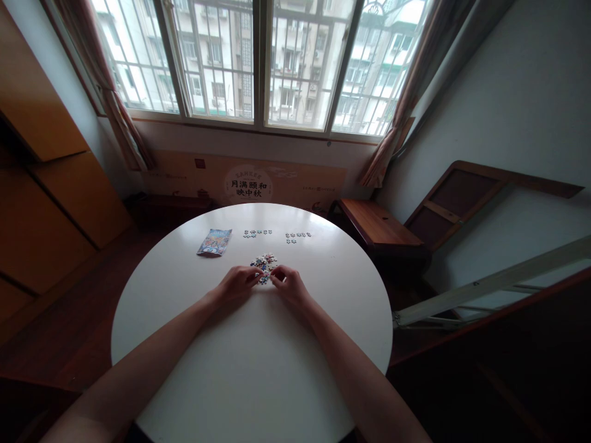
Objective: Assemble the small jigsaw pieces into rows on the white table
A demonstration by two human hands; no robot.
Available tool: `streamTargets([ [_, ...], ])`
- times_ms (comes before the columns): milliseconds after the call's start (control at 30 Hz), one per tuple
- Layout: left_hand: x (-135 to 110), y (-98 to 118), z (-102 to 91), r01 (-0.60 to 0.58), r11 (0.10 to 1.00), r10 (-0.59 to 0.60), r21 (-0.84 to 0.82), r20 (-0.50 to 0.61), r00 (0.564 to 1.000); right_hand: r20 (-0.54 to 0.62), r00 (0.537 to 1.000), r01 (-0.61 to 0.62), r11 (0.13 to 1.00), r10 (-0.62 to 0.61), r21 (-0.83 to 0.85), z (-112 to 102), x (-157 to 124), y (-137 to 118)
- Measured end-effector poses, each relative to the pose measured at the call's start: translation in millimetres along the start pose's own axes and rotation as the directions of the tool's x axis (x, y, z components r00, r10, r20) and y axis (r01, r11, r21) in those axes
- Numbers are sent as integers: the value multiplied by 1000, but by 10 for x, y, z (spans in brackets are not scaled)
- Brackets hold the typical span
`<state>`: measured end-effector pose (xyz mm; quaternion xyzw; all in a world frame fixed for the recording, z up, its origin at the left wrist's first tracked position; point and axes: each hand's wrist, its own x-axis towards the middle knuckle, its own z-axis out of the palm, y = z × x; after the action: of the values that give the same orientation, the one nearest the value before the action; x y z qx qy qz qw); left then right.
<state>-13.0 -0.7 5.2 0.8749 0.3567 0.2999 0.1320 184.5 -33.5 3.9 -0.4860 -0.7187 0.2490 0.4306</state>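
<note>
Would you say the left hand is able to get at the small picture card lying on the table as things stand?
Probably yes: the picture card lies beyond the left hand, slightly to its left, with only bare table between them.

A round white tabletop [258, 369] stands below a barred window [258, 61]. Near its middle lies a small pile of puzzle pieces [264, 263]. The left hand [237, 283] and right hand [289, 285] rest at the pile's near edge, fingers pinching pieces. Beyond the pile lie two short rows of pieces [277, 234]; a picture packet [214, 242] lies to the pile's left.
</note>
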Motion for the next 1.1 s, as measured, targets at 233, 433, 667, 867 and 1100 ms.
streamTargets([
  [233,-2,-16,10,0,1000,0,5,-1,1000,5,1000,-6,1000,6,-5,-5,2,-17],
  [433,-4,-31,19,-5,1000,5,5,2,1000,-2,1000,1,1000,-1,-9,-1,0,-1],
  [667,0,-16,12,-1,1000,1,15,8,1000,-2,1000,3,1000,-3,-16,-3,-2,1],
  [867,-2,-13,11,-5,1000,5,-1,2,1000,2,1000,-8,1000,8,-20,-4,0,-5],
  [1100,-2,-18,15,-3,1000,3,4,-4,1000,7,1000,-9,1000,9,-15,-4,4,-9],
])
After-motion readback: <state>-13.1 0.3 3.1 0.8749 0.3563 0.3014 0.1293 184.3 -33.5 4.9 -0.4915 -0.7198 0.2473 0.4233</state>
